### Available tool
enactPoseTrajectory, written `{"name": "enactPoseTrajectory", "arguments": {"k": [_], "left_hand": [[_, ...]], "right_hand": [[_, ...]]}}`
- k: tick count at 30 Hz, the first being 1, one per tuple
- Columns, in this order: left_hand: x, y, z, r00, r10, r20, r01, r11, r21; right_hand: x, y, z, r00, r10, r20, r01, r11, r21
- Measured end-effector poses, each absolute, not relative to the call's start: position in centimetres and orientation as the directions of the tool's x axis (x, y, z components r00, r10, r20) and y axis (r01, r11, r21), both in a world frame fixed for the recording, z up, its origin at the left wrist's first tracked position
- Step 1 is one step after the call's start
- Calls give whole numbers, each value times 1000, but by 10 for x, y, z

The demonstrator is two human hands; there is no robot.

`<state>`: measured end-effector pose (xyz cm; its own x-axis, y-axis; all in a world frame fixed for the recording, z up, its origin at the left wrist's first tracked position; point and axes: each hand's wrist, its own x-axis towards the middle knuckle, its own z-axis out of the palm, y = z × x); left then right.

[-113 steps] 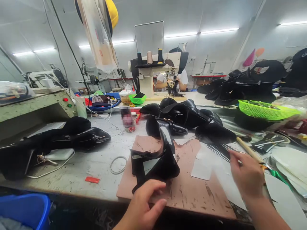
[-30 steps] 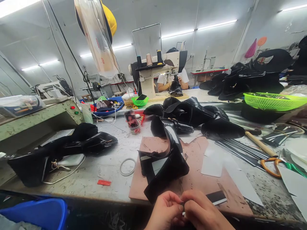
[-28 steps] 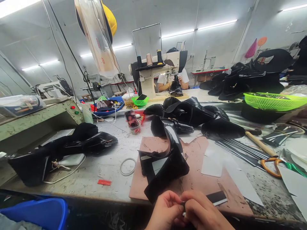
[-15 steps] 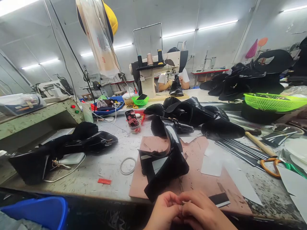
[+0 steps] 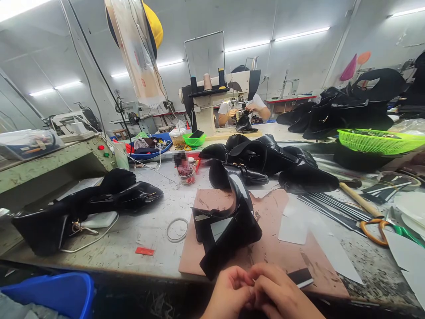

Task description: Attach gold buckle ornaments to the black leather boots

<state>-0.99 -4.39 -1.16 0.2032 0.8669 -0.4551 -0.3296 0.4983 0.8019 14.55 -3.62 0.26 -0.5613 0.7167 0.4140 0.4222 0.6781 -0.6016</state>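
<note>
Blue bin (image 5: 68, 290): below the table's front edge at far left, grey cloth inside
Machine (image 5: 59, 159): green casing at the left end of the table (image 5: 152, 195), one red and one green button on it
Left boots (image 5: 109, 197): black, lying on the table beside the machine, a white cord near them
Red piece (image 5: 144, 251): flat on the table near its front edge
Ring (image 5: 168, 230): white, lying flat, just left of the board
Cup (image 5: 187, 179): clear, with red in it, the part above blurred out
Board (image 5: 272, 250): pinkish and scuffed, at the table's front edge
Sewing machine (image 5: 206, 117): beyond the boots, a person in white sleeves (image 5: 263, 110) working behind it
Boot (image 5: 239, 232): black, lying open on the board, just beyond the hands
Left hand (image 5: 229, 290): in front of the boot, grip pressed together at the fingertips
Right hand (image 5: 279, 288): meeting the left, fingers curled, grip closed too; both seem to pinch the strip, its near end hidden
Strip (image 5: 301, 278): black with a white band, sticking out past the right hand over the board
Sheet (image 5: 294, 226): white, on the board's right part
Hammer (image 5: 357, 200): wooden handle, right of the board
Scissors (image 5: 364, 229): orange handles, near the hammer
Basket (image 5: 381, 144): bright green mesh, at far right
</note>
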Motion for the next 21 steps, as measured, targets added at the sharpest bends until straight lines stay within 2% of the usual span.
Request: {"name": "enactPoseTrajectory", "arguments": {"k": [3, 5, 7, 9, 11, 12, 14, 16, 19, 21], "left_hand": [[-10, -43, -11, 226, 866, -446, -311, 498, 810], [-10, -42, -8, 217, 869, -444, -295, 492, 819], [-11, -42, -3, 197, 869, -454, -266, 493, 828], [-16, -44, 6, 202, 863, -463, -206, 499, 842], [-27, -46, 17, 208, 873, -440, -136, 472, 871], [-34, -49, 24, 195, 888, -416, -107, 441, 891], [-53, -53, 38, 101, 937, -333, -75, 341, 937], [-77, -56, 52, -88, 972, -219, -76, 213, 974], [-117, -56, 64, -383, 917, -113, -73, 92, 993], [-140, -52, 62, -494, 862, -117, -70, 95, 993]], "right_hand": [[146, -38, 2, -546, 743, 386, 394, 635, -664], [148, -39, 4, -528, 772, 354, 338, 573, -747], [153, -39, 7, -487, 813, 320, 198, 459, -866], [160, -38, 12, -399, 865, 304, -29, 319, -947], [170, -36, 16, -259, 925, 279, -219, 225, -949], [177, -35, 18, -190, 949, 253, -259, 200, -945], [192, -33, 20, -98, 977, 191, -211, 168, -963], [209, -34, 20, -109, 979, 173, -23, 171, -985], [229, -37, 19, -434, 889, 148, 329, 310, -892], [230, -37, 20, -649, 753, 106, 418, 470, -777]]}}
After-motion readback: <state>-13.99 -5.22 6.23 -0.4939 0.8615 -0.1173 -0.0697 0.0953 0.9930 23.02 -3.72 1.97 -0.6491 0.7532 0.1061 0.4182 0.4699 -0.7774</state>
